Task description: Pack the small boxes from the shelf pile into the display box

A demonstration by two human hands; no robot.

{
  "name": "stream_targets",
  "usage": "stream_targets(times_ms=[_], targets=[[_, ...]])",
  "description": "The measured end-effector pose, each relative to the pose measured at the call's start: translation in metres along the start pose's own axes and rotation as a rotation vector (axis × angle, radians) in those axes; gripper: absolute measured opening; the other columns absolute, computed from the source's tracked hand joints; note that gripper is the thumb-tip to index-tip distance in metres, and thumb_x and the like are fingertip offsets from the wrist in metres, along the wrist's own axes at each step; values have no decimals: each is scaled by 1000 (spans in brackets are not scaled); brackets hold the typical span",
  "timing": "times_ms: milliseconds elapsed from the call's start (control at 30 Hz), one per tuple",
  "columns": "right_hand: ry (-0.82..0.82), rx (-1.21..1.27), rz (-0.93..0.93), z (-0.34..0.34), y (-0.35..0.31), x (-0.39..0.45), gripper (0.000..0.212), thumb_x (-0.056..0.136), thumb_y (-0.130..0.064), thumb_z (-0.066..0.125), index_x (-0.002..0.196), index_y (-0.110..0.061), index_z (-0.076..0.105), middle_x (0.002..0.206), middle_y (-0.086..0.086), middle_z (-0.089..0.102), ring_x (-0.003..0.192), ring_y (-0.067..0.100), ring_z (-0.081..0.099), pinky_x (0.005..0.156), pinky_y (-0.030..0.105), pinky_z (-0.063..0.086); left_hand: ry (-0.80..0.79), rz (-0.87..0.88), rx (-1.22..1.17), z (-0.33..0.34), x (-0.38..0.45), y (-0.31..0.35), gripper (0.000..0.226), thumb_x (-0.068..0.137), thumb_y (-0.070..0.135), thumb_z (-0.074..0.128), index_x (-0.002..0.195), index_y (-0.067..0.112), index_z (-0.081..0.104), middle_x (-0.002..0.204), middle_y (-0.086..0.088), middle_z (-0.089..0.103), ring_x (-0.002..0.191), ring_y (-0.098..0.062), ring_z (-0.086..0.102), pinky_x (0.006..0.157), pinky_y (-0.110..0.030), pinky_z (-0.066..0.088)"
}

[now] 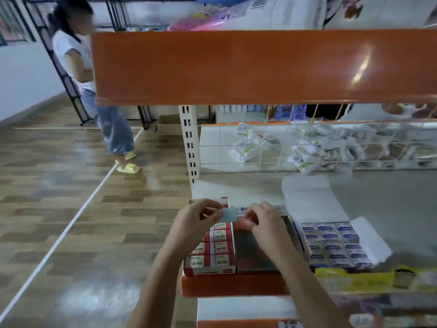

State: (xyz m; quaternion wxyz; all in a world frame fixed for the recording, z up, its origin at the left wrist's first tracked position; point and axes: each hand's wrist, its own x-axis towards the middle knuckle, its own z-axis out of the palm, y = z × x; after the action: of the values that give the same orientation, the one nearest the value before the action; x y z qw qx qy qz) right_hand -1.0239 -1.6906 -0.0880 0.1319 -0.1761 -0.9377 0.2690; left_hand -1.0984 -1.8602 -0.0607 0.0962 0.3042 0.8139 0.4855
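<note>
- Two hands share one small pale-blue flat box (229, 214): the left hand (199, 217) pinches its left end between thumb and fingertips, and the right hand (261, 221) has its fingers curled at the right end, though how firm that grip is cannot be told.
- That box hangs just above the back of the open grey-walled display box (257, 250), whose dark floor looks mostly bare.
- Turn the box so its long side lines up with the back wall, then lower it flat into a back corner; starting in a corner should keep later rows square.
- Keep it clear of the red-and-white carton of small boxes (214, 247) just to the left.
- A carton of blue-and-white small boxes (332, 245) sits to the right on the orange-edged shelf (234, 284).
- Loosen the fingertips only once the box is seated, so it does not tip.
</note>
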Motion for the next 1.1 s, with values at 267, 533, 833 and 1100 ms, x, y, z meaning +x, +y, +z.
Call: stream_targets(times_ms=[267, 533, 833, 1100], targets=[[77, -111, -27, 12, 0, -7, 12, 92, -23, 54, 102, -22, 61, 101, -9, 56, 86, 1, 47, 75, 11, 38, -12, 50, 101, 6, 5, 1, 11, 87, 28, 62, 97, 32, 63, 87, 18, 63, 79, 9, 59, 64, -8, 48], [127, -132, -16, -15, 4, -16, 20, 93, -24, 53, 111, -23, 62, 108, -9, 59, 89, 0, 50, 73, 6, 34, -61, 36, 226, 15, 24, 13, 6, 87, 34, 62, 92, 35, 62, 87, 17, 65, 73, 3, 60, 56, -8, 44], [239, -179, 171, -63, 41, -40, 24, 90, -19, 57, 113, -18, 63, 108, -1, 60, 103, 15, 52, 81, 28, 45, -199, 120, 543, 67, 39, 39, 15, 90, 36, 55, 100, 26, 61, 94, 10, 67, 71, -5, 60, 64, -27, 53], [215, -135, 172, -57, 46, -47, 27, 92, -17, 55, 118, -19, 60, 111, 1, 59, 99, 15, 55, 77, 19, 39, -161, 254, 779, 79, 39, 33, 22, 94, 31, 50, 112, 21, 57, 111, 1, 56, 102, -16, 50, 76, -28, 44]])
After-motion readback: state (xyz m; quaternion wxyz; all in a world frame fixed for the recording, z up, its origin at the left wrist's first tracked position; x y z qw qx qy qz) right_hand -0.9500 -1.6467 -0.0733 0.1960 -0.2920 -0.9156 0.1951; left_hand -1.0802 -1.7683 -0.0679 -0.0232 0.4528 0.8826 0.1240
